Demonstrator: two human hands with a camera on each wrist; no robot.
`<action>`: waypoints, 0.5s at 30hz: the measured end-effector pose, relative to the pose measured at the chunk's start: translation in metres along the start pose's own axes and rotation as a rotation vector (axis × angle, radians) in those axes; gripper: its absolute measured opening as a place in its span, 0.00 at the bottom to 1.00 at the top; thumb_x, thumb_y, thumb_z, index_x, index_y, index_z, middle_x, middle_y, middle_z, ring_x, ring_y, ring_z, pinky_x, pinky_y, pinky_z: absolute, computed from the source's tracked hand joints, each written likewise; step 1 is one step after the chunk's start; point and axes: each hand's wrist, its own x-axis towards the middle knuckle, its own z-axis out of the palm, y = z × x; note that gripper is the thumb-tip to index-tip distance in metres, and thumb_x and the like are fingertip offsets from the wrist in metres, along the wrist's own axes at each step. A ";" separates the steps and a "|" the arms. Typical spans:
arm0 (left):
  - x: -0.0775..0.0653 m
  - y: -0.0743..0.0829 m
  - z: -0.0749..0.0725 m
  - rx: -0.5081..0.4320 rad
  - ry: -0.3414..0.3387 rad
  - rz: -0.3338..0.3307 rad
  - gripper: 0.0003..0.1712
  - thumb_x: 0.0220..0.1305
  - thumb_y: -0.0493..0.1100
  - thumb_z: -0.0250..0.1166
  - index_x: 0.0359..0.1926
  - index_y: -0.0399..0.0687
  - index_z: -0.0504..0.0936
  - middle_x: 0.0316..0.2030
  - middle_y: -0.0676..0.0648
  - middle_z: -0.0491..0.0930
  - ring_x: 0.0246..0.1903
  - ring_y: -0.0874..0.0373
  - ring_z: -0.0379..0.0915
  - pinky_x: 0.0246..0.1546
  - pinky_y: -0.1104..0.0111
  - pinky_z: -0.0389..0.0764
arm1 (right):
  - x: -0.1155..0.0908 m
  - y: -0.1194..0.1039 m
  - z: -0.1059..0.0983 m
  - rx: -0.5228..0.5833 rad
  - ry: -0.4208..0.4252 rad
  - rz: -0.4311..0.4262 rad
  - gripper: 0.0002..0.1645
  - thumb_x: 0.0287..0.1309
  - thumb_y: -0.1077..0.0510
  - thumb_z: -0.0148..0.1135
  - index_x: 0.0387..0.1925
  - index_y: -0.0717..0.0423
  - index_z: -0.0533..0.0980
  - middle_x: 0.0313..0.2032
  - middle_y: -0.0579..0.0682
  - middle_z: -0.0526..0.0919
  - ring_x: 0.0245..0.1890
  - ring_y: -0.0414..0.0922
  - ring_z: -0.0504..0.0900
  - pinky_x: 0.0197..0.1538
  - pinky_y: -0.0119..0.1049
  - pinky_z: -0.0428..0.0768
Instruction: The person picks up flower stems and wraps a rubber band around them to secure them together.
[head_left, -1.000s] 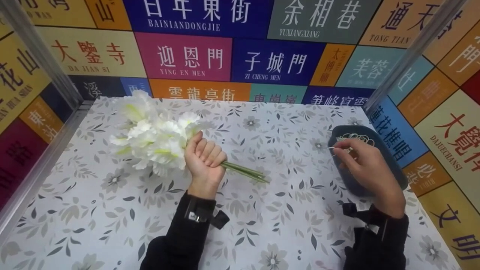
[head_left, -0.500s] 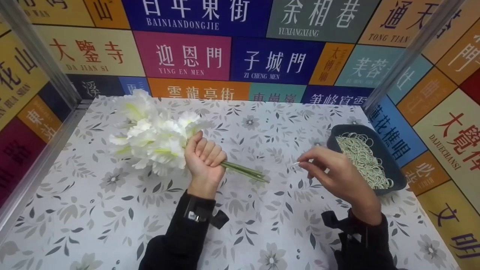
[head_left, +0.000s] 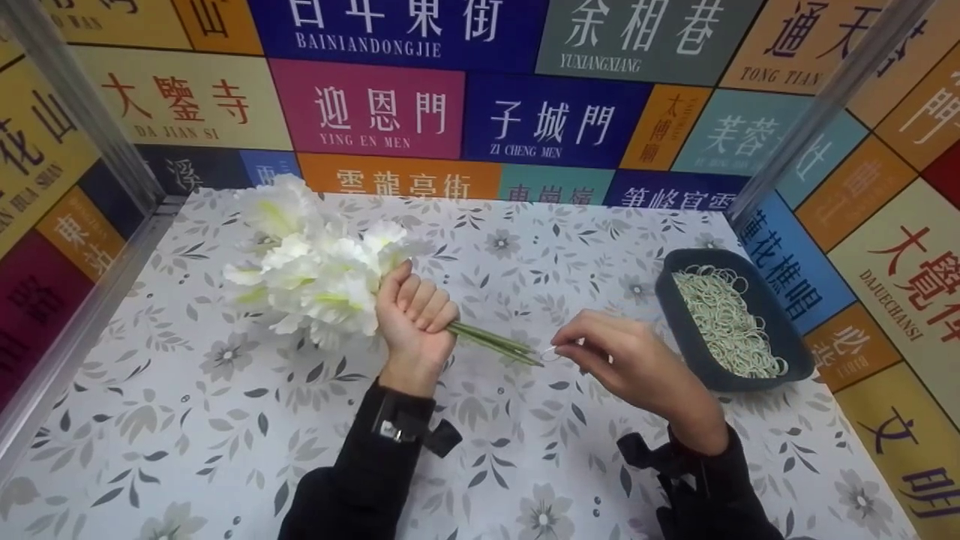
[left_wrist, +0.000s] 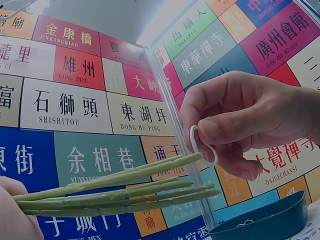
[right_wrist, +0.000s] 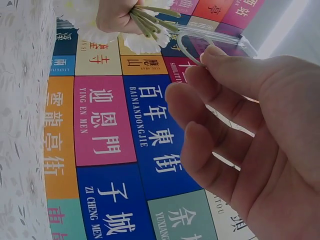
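Note:
My left hand (head_left: 417, 321) grips a bunch of white artificial flowers (head_left: 315, 270) by their green stems (head_left: 495, 344). The blooms lie to the left of the fist, and the bare stem ends stick out to the right. Between thumb and forefinger, my right hand (head_left: 634, 364) pinches a pale rubber band (left_wrist: 202, 145). In the head view the band is right at the stem tips. The left wrist view has the loop overlapping the end of the uppermost stem. From the right wrist, the band (right_wrist: 192, 47) hangs open beside the cut ends, other fingers loosely bent.
A dark blue-grey plastic tub (head_left: 799, 360) full of pale rubber bands (head_left: 727, 322) stands at the right of the table. The tabletop (head_left: 480, 465) has a leaf-and-flower pattern. Printed panels (head_left: 367, 112) with clear corner posts (head_left: 825, 112) enclose the back and sides.
My right hand has come away from the tub, moving left with the rubber band to the stem ends. The left hand keeps its grip on the flowers, almost unmoved.

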 end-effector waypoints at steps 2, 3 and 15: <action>0.000 -0.001 0.000 0.004 0.006 0.002 0.32 0.77 0.44 0.46 0.09 0.54 0.57 0.04 0.57 0.56 0.07 0.67 0.42 0.05 0.76 0.48 | 0.001 0.000 0.003 -0.011 -0.007 -0.007 0.11 0.60 0.69 0.68 0.43 0.55 0.81 0.35 0.43 0.83 0.28 0.35 0.78 0.33 0.22 0.77; 0.000 -0.001 0.000 0.008 0.008 0.003 0.32 0.77 0.44 0.47 0.09 0.54 0.57 0.04 0.57 0.56 0.07 0.67 0.42 0.05 0.76 0.48 | 0.001 0.000 0.004 -0.015 -0.008 -0.012 0.11 0.60 0.69 0.68 0.43 0.55 0.81 0.35 0.43 0.83 0.28 0.35 0.78 0.32 0.22 0.77; -0.001 -0.008 -0.001 0.030 0.000 -0.038 0.33 0.77 0.44 0.46 0.09 0.54 0.57 0.04 0.58 0.56 0.07 0.67 0.42 0.06 0.77 0.48 | 0.002 -0.001 0.009 -0.037 -0.012 -0.011 0.11 0.60 0.68 0.68 0.43 0.54 0.81 0.35 0.42 0.83 0.28 0.34 0.78 0.32 0.23 0.77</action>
